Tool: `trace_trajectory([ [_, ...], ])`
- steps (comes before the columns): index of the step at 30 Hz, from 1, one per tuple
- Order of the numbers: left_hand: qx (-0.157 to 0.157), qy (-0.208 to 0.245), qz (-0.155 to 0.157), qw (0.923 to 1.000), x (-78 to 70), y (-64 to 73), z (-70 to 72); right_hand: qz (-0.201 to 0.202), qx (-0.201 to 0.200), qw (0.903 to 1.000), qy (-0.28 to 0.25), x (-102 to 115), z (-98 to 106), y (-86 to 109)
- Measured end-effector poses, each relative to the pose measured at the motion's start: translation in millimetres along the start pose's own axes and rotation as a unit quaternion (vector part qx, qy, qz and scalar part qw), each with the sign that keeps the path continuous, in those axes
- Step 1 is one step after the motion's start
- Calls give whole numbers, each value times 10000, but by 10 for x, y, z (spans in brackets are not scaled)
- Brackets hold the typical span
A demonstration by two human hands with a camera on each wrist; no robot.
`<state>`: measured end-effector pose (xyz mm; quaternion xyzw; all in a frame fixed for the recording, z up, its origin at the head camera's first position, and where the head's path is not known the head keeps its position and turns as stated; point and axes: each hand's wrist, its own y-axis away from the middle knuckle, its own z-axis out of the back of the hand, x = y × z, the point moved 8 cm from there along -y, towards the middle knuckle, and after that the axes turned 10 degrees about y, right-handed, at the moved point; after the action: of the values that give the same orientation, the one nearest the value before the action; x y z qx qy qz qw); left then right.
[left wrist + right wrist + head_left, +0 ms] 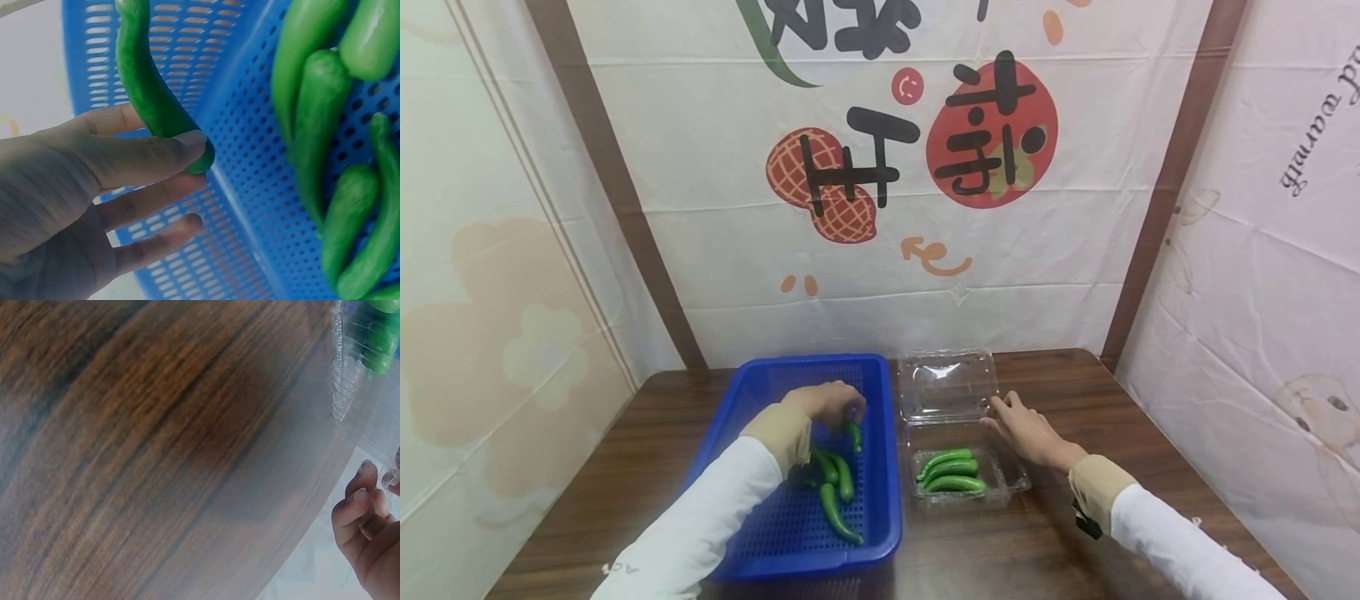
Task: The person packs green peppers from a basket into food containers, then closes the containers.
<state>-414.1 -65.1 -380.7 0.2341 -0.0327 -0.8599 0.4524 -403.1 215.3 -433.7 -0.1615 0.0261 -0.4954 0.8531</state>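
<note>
My left hand (831, 404) is inside the blue plastic basket (891, 467), near its right wall. In the left wrist view, its thumb and fingers pinch one end of a curved green chili pepper (147, 81). Several more green peppers (322, 94) lie on the basket floor beside that hand. To the right of the basket stands an open clear plastic clamshell box (1000, 475) with 3 green peppers (951, 468) side by side in it. My right hand (1026, 432) holds the box's right edge near the hinge, fingers bent in the right wrist view.
The basket and box stand on a dark wood-grain table (985, 550). The box's lid (947, 383) leans back toward the printed cloth wall (850, 317) behind the table. More cloth walls rise on the left and right.
</note>
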Motion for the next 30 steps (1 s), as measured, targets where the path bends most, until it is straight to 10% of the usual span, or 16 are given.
trace_trajectory([
  [30, -150, 71, -470, 9988, -339, 61, 447, -127, 88, 9999, -21, 23, 3, 10],
])
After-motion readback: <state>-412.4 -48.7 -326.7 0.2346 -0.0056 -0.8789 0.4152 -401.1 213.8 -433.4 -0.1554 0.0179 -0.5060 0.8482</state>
